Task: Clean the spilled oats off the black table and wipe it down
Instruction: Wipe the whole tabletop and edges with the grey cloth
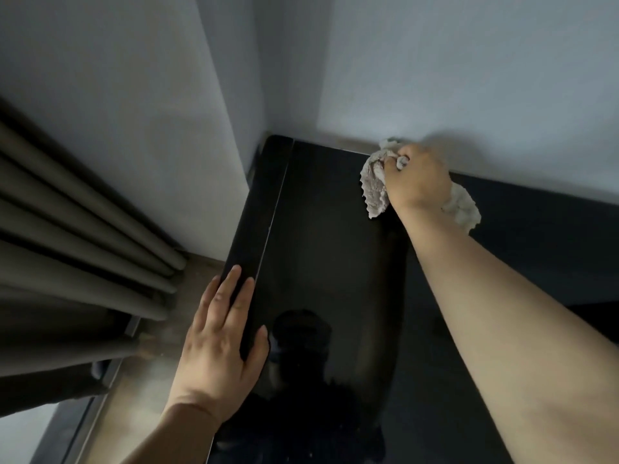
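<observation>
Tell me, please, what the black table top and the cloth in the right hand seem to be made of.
Black table: hard and high-gloss, since it mirrors the person's dark outline; glass or lacquered board, I cannot tell which. Cloth: soft, nubby pale fabric with a wavy edge, bunched in the right hand; likely microfibre or terry.

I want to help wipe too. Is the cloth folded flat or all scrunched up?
Scrunched up. The right hand grips the cloth bunched on the black table; crumpled ends stick out on both sides.
</observation>
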A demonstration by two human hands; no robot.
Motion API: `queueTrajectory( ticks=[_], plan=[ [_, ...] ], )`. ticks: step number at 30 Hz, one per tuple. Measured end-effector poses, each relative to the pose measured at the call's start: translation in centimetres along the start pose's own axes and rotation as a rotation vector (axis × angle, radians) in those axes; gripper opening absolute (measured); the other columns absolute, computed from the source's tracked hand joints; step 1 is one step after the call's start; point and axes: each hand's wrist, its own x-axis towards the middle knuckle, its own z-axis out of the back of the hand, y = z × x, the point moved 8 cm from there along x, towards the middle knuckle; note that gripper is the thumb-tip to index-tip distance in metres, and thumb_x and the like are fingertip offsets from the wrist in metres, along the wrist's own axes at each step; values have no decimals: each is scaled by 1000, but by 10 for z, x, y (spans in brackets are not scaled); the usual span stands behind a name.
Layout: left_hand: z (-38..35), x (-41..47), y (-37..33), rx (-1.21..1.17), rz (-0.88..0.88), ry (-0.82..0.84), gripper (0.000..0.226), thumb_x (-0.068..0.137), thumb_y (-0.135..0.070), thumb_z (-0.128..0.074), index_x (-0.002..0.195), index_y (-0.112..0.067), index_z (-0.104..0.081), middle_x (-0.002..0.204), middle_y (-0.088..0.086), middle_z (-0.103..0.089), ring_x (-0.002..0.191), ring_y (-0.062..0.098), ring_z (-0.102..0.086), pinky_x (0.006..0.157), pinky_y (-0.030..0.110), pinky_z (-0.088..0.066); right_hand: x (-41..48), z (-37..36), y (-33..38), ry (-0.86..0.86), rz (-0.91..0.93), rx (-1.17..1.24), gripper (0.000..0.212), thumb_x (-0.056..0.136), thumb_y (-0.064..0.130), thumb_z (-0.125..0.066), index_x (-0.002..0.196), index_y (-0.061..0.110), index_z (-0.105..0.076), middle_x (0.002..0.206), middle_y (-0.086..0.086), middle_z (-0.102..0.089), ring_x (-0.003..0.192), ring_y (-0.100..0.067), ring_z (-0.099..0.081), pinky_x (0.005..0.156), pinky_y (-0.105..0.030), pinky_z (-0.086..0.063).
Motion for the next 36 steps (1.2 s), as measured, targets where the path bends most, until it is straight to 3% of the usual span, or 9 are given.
queueTrajectory(
  ticks=[7,11,16,19,21,24,28,32,36],
  plan=[
    [0,0,-1,-4,9,0,61,88,-42,-39,143,-14,-40,155,0,-26,141,28,-28,108,43,-34,-105,27,24,91,302,47,15,87,35,-58,88,20,-60,84,0,-55,70,-19,-54,58,-28,-37],
    [0,1,-1,4,11,-1,61,88,-41,-40,142,-15,-40,155,0,-27,140,27,-29,107,42,-34,-152,37,21,344,284,154,10,86,33,-62,78,28,-59,79,10,-53,67,-5,-52,57,-20,-40],
    [-2,1,2,-5,12,0,61,88,-42,-39,143,-16,-39,155,-1,-26,142,26,-26,109,42,-32,-58,49,46,55,295,159,19,90,37,-56,81,21,-62,82,1,-59,72,-14,-54,62,-26,-35],
    [-2,1,2,1,1,2,61,89,-41,-39,144,-16,-38,156,-1,-25,142,26,-26,110,41,-30,1,7,54,62,169,123,21,93,39,-50,90,23,-64,96,-2,-65,84,-18,-61,66,-28,-43],
    [-1,1,2,4,2,3,61,89,-41,-39,144,-15,-39,156,-1,-26,142,26,-26,110,41,-30,2,-19,61,59,113,52,24,94,38,-51,104,21,-64,105,-1,-64,96,-21,-60,73,-27,-41],
    [-1,1,2,4,7,14,61,89,-41,-39,145,-16,-38,156,0,-25,142,27,-25,111,43,-30,-35,-17,72,-32,178,-7,25,94,37,-52,104,18,-65,102,-3,-62,90,-21,-57,70,-26,-32],
    [-4,1,1,10,12,40,62,90,-43,-37,146,-18,-35,157,-2,-22,143,26,-23,111,40,-28,-99,6,57,59,347,141,16,90,34,-59,89,19,-64,87,3,-59,71,-12,-53,60,-25,-37],
    [-2,1,2,-2,15,35,61,90,-42,-37,145,-16,-37,156,-1,-24,143,26,-24,110,41,-30,-144,31,41,273,276,296,10,86,30,-63,81,22,-67,78,13,-61,71,-3,-56,64,-22,-48],
    [-2,1,1,3,12,30,61,90,-42,-38,145,-16,-37,156,-1,-24,143,26,-25,111,42,-31,-90,64,28,-63,230,230,17,86,33,-61,91,20,-69,87,1,-62,83,-17,-57,73,-23,-39]
  ],
)
